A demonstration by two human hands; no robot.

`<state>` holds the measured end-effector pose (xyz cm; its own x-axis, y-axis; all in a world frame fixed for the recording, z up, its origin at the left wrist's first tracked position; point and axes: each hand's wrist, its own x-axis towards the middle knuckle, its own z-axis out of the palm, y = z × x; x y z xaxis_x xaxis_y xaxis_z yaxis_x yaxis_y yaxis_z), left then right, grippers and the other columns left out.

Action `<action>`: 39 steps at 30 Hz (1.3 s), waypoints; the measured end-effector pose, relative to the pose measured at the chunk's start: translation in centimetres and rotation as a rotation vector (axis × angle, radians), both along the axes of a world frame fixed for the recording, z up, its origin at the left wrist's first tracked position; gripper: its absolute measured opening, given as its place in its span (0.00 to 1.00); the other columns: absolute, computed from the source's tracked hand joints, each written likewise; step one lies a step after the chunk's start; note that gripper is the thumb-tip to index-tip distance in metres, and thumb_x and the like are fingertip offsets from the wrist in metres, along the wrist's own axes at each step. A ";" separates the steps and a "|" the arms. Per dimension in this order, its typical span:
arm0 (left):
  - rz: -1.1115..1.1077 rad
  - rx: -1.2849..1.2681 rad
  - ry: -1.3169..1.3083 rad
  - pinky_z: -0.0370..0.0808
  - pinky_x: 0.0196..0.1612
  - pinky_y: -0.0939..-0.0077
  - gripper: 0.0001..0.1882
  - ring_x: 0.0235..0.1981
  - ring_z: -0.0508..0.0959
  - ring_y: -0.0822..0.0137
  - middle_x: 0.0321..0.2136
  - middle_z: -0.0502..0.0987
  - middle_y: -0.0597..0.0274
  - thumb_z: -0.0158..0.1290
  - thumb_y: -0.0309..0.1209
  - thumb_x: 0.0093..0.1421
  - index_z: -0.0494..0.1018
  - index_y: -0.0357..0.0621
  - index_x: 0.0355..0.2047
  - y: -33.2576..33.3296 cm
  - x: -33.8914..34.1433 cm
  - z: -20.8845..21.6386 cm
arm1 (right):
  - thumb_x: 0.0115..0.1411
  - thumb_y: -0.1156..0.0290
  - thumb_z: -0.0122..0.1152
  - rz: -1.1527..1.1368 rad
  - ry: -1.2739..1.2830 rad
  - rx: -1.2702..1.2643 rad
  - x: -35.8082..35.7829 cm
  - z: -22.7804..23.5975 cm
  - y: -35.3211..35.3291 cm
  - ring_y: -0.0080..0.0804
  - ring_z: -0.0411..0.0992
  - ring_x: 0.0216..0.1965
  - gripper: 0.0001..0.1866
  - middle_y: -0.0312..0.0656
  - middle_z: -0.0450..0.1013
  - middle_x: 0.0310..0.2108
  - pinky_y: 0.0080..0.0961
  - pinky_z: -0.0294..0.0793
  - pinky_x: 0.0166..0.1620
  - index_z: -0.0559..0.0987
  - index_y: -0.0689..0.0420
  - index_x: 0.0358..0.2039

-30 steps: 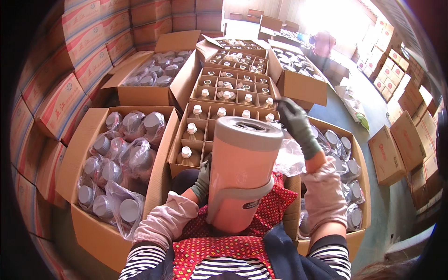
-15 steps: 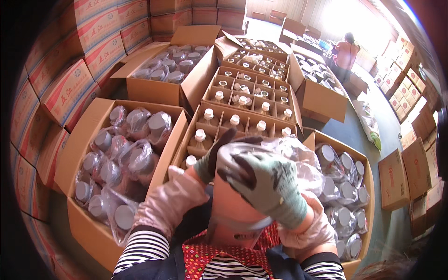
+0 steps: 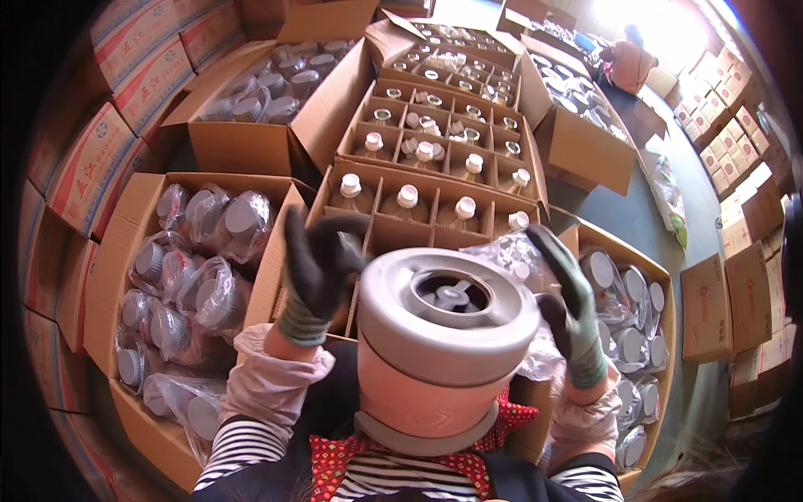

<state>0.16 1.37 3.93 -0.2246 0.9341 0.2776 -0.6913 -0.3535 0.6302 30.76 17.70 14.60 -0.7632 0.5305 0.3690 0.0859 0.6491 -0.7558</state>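
Close in front of me stands a squat pink container (image 3: pixel 431 406) with a thick grey lid (image 3: pixel 410 347). The lid has a round recess on top with a small knob in it; I cannot tell what kind of vessel it is. My left hand (image 3: pixel 322 263), in a dark-palmed green glove, hovers just left of the lid, fingers apart and nothing in it. To the right of the lid is my right hand (image 3: pixel 573 309), gloved the same way, fingers spread and thumb near the rim. Whether the thumb touches the rim I cannot tell.
Beyond the container, divided cartons (image 3: pixel 435 180) hold several clear bottles with white caps. An open box (image 3: pixel 180 427) of plastic-wrapped grey-lidded jars is at left, another box (image 3: pixel 661 360) at right. Stacked cartons (image 3: pixel 92 159) line the left side. A person (image 3: pixel 627 63) works far back.
My right hand has come off the top of the container to its right side. The left hand has moved out from behind it. More of the lid faces me now.
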 end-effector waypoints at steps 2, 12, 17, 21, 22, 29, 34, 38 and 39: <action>0.086 0.036 0.042 0.76 0.58 0.63 0.44 0.54 0.80 0.62 0.48 0.81 0.53 0.31 0.67 0.73 0.69 0.38 0.64 1.5 -1.1 -2.2 | 0.61 0.45 0.67 -0.024 0.141 -0.043 -0.6 1.4 -2.8 0.57 0.61 0.72 0.42 0.59 0.65 0.69 0.48 0.56 0.73 0.73 0.63 0.67; 0.368 0.272 0.940 0.59 0.72 0.53 0.67 0.71 0.63 0.46 0.72 0.59 0.41 0.68 0.59 0.48 0.47 0.32 0.76 -1.2 5.1 10.9 | 0.72 0.42 0.46 0.485 0.472 -0.984 -4.7 -3.4 -0.1 0.47 0.73 0.61 0.39 0.55 0.68 0.66 0.43 0.74 0.62 0.67 0.63 0.69; 0.815 0.016 0.897 0.76 0.58 0.67 0.37 0.53 0.80 0.58 0.54 0.79 0.50 0.68 0.36 0.58 0.69 0.35 0.64 -0.3 1.4 8.6 | 0.67 0.44 0.54 0.464 0.003 -0.326 -10.6 -5.0 -3.0 0.49 0.75 0.56 0.38 0.54 0.69 0.62 0.45 0.76 0.57 0.68 0.60 0.67; 0.995 -0.152 0.931 0.77 0.56 0.61 0.30 0.54 0.78 0.49 0.57 0.75 0.44 0.56 0.21 0.63 0.64 0.37 0.67 -3.8 -1.1 1.7 | 0.63 0.45 0.61 0.529 -0.584 0.391 -14.3 -12.9 -6.3 0.51 0.76 0.53 0.39 0.54 0.69 0.58 0.46 0.77 0.54 0.68 0.57 0.66; 1.022 -0.165 1.042 0.77 0.57 0.61 0.32 0.55 0.78 0.49 0.57 0.75 0.44 0.59 0.23 0.62 0.64 0.38 0.67 -4.5 -1.4 0.7 | 0.62 0.45 0.63 0.539 -0.715 0.484 -15.0 -15.4 -6.4 0.51 0.77 0.52 0.39 0.54 0.70 0.58 0.46 0.78 0.53 0.69 0.56 0.66; 0.742 -0.493 0.687 0.78 0.58 0.62 0.33 0.56 0.78 0.53 0.56 0.76 0.50 0.65 0.33 0.61 0.65 0.41 0.64 -10.3 0.9 -7.3 | 0.55 0.44 0.71 0.604 -0.268 0.056 -15.6 -31.3 -1.6 0.57 0.78 0.41 0.34 0.53 0.69 0.49 0.52 0.80 0.45 0.72 0.48 0.55; 0.024 -0.229 -0.472 0.78 0.58 0.63 0.28 0.55 0.79 0.56 0.56 0.77 0.52 0.58 0.37 0.68 0.65 0.42 0.64 -14.5 -0.4 -7.7 | 0.55 0.54 0.73 0.424 -0.487 0.453 -17.8 -14.3 -0.7 0.48 0.78 0.44 0.24 0.49 0.73 0.42 0.41 0.79 0.44 0.74 0.55 0.44; -0.110 -0.180 -0.211 0.78 0.59 0.66 0.24 0.55 0.79 0.60 0.56 0.76 0.57 0.49 0.41 0.74 0.65 0.44 0.66 -11.9 -0.5 -8.1 | 0.53 0.55 0.78 0.238 -0.283 0.413 -15.8 0.9 2.6 0.44 0.78 0.39 0.25 0.50 0.76 0.35 0.39 0.78 0.43 0.76 0.59 0.40; -0.045 -0.182 0.036 0.78 0.59 0.68 0.24 0.56 0.78 0.63 0.56 0.76 0.60 0.44 0.41 0.77 0.65 0.45 0.67 -11.4 -0.3 -8.2 | 0.54 0.55 0.77 0.188 -0.216 0.418 -15.1 3.8 2.4 0.44 0.78 0.38 0.24 0.50 0.77 0.35 0.38 0.77 0.43 0.77 0.59 0.40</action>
<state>-0.14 -10.01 -4.22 -0.1742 0.9786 0.1099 -0.6800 -0.2003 0.7054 15.68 20.05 18.42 -0.9138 0.2173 0.3433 0.0641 0.9115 -0.4063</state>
